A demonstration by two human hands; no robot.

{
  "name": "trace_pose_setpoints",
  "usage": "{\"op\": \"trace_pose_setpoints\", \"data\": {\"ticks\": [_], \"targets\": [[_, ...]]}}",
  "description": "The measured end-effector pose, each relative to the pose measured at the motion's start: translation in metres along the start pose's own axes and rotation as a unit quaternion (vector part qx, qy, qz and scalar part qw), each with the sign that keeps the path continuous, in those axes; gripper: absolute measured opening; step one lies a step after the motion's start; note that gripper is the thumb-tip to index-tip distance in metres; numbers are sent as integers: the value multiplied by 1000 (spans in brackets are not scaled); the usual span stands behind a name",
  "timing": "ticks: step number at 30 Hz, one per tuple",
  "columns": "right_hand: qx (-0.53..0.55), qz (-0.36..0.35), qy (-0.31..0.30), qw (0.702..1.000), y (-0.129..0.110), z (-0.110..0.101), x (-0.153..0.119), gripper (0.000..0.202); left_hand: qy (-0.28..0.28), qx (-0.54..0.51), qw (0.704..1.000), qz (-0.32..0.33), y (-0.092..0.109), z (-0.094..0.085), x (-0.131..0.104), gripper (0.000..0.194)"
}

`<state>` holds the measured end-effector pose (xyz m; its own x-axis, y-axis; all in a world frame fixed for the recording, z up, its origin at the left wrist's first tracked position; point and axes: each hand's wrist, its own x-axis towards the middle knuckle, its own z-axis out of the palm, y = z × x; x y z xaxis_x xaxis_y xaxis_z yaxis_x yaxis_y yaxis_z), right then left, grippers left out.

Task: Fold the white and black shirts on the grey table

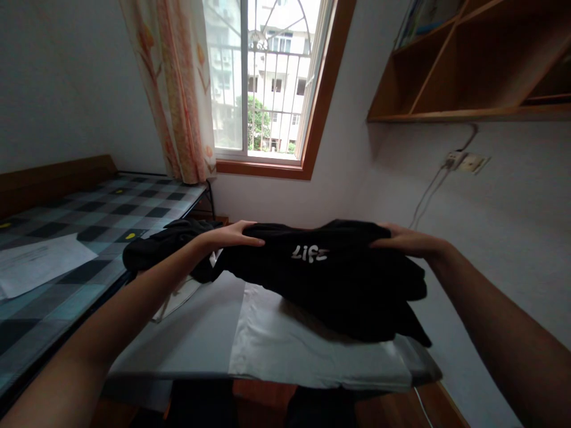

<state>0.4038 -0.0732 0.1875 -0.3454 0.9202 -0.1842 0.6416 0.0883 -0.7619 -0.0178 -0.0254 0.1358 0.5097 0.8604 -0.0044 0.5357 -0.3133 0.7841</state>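
A black shirt (330,285) with white lettering hangs folded and bunched between my two hands, over the table. My left hand (234,233) grips its upper left edge, with the thumb on the near side. On the far right, my right hand (399,239) pinches the upper edge in the same way. The shirt's loose lower part droops to the right and hides part of the white cloth (263,345) spread below it. Left of the shirt lies a dark bundle of fabric (156,246), partly behind my left forearm.
The grey-white tabletop (191,339) stands before me. A bed with a checked cover (89,208) and a paper sheet (44,261) is at left. Behind are a curtain (178,89) and a barred window (272,89). A wooden shelf (464,65) and a socket with cords (455,159) are on the right wall.
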Motion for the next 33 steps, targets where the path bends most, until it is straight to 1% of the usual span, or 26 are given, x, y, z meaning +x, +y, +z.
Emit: {"op": "trace_pose_setpoints", "data": {"ticks": [1, 2, 3, 4, 5, 6, 7, 8, 9, 10, 11, 12, 13, 14, 16, 17, 18, 19, 20, 22, 23, 25, 27, 29, 31, 33], "targets": [[-3, -38, 51, 998, -9, -8, 3, 46, -37, 15, 999, 11, 6, -11, 4, 39], [-15, -75, 105, 992, -18, -15, 8, 43, -39, 41, 998, 26, 10, -20, 10, 34], [-42, -107, 158, 981, -25, -21, 14, 39, 0, 73, 996, 46, 14, -29, 17, 27], [-84, -136, 212, 964, -31, -25, 21, 34, 68, 104, 990, 72, 17, -35, 25, 21], [-133, -159, 267, 941, -36, -28, 28, 29, 155, 127, 975, 97, 19, -41, 34, 16], [-177, -178, 324, 912, -40, -30, 35, 24, 243, 135, 953, 122, 21, -45, 43, 13], [-211, -192, 377, 881, -43, -31, 42, 22, 315, 131, 929, 143, 23, -48, 52, 12], [-229, -202, 423, 853, -46, -31, 48, 22, 369, 117, 908, 159, 26, -50, 61, 14], [-232, -209, 458, 832, -47, -31, 52, 22, 402, 96, 894, 171, 28, -51, 68, 16], [-228, -211, 480, 821, -49, -31, 54, 22, 414, 73, 889, 179, 30, -52, 73, 18], [-218, -210, 486, 820, -50, -31, 54, 21, 410, 52, 892, 186, 33, -53, 75, 20], [-205, -205, 476, 831, -50, -30, 52, 19, 392, 32, 899, 191, 35, -55, 75, 22], [-187, -197, 450, 851, -51, -30, 47, 18, 363, 14, 911, 195, 38, -57, 72, 25], [-166, -187, 409, 878, -51, -31, 41, 19, 327, -1, 924, 196, 40, -59, 66, 27], [-112, -163, 297, 934, -52, -31, 23, 26, 243, -22, 951, 190, 45, -65, 47, 32], [-87, -152, 239, 955, -53, -32, 13, 31, 207, -29, 961, 183, 47, -69, 37, 33], [-65, -144, 194, 968, -54, -33, 4, 36, 176, -32, 968, 174, 49, -74, 26, 34], [-46, -142, 167, 975, -54, -34, -4, 39, 164, -40, 971, 168, 52, -78, 16, 35], [-27, -146, 156, 976, -55, -36, -11, 43, 166, -51, 971, 165, 54, -82, 8, 36], [11, -166, 170, 971, -56, -40, -20, 49, 189, -77, 965, 166, 57, -90, -2, 38], [28, -178, 183, 966, -56, -41, -21, 52, 203, -87, 961, 169, 57, -92, -3, 39], [52, -193, 201, 959, -54, -43, -17, 54, 212, -97, 957, 175, 54, -94, 3, 41], [62, -187, 192, 962, -47, -41, -7, 53, 195, -95, 961, 172, 43, -91, 18, 44], [61, -153, 169, 972, -33, -35, 8, 51, 165, -79, 971, 156, 23, -81, 37, 50], [41, -103, 152, 982, -13, -25, 27, 52, 149, -36, 980, 125, -6, -64, 57, 53], [-28, -47, 139, 989, 14, -11, 49, 55, 152, 28, 983, 96, -40, -41, 75, 56]]}}
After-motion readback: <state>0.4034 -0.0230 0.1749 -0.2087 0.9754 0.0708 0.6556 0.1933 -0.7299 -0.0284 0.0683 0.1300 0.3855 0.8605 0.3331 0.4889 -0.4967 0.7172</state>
